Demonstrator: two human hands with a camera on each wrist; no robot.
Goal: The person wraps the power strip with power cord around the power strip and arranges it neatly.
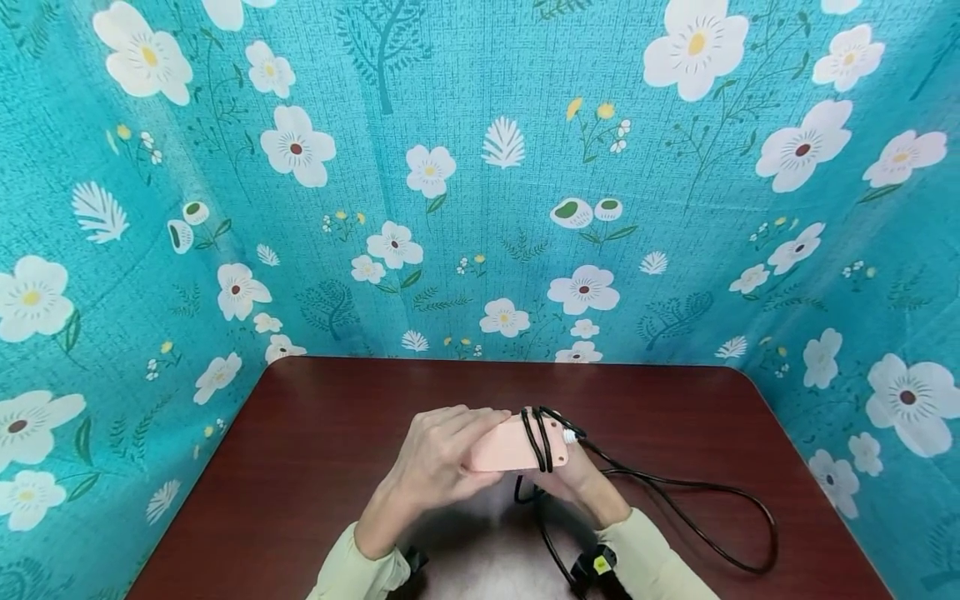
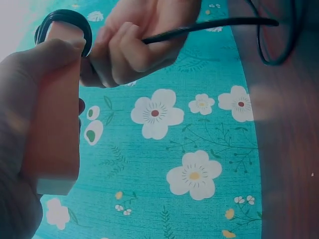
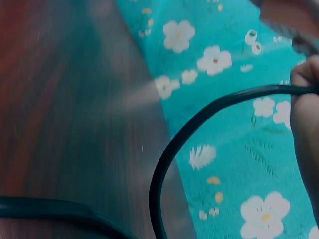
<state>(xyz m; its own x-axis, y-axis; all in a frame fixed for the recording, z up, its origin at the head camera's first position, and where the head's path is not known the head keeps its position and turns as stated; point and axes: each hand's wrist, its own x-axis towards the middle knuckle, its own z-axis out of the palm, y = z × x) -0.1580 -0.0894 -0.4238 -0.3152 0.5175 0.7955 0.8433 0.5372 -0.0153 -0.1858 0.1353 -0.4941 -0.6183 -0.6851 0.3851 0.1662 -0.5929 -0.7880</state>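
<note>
A pink, box-shaped power strip [image 1: 497,447] is held up over the table in the head view. My left hand [image 1: 431,454] grips its left end, with the thumb along one side in the left wrist view. A few turns of black cord [image 1: 546,442] wrap the strip's right part, near a white cord fitting [image 1: 570,436]. My right hand [image 1: 583,482] is close to that end, partly hidden behind the strip. Seen from the left wrist, the right hand's curled fingers [image 2: 132,52] hold the cord [image 2: 214,24]. In the right wrist view the cord [image 3: 199,119] curves down from that hand.
Loose cord [image 1: 750,504] loops across the dark red-brown table [image 1: 330,417] on the right. Another length hangs near my right wrist, beside a black device [image 1: 600,565] with a yellow mark. A turquoise flowered cloth [image 1: 465,200] hangs behind the table and on both sides.
</note>
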